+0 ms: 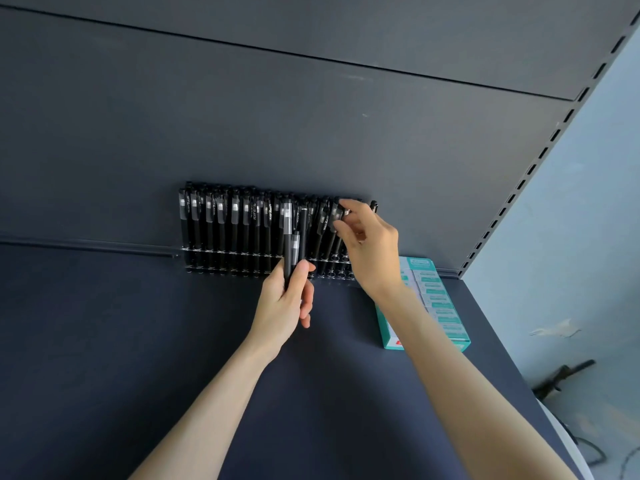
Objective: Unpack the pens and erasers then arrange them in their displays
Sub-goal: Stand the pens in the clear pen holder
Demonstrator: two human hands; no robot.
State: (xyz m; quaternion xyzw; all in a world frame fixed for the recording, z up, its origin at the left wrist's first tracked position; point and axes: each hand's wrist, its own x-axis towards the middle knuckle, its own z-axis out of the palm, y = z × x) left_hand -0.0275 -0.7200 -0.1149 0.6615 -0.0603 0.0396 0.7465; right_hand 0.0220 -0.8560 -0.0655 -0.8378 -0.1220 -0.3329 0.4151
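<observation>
Against the far back panel, the right hand point(367, 244) is pinching a slim black plastic pen point(335, 220) by its cap in the clear slotted pen rack point(242, 261). The left hand point(285, 299) is gripping two spare pens point(290, 247) mid-barrel; they look light, stiff and slippery.

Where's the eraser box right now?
In the head view, the teal eraser box lies on the dark shelf at the right, just right of the pen display, partly hidden behind the right forearm.

Both hands point(284, 299) point(367, 244) hold black pens point(289, 244) at the rack point(242, 265).
</observation>
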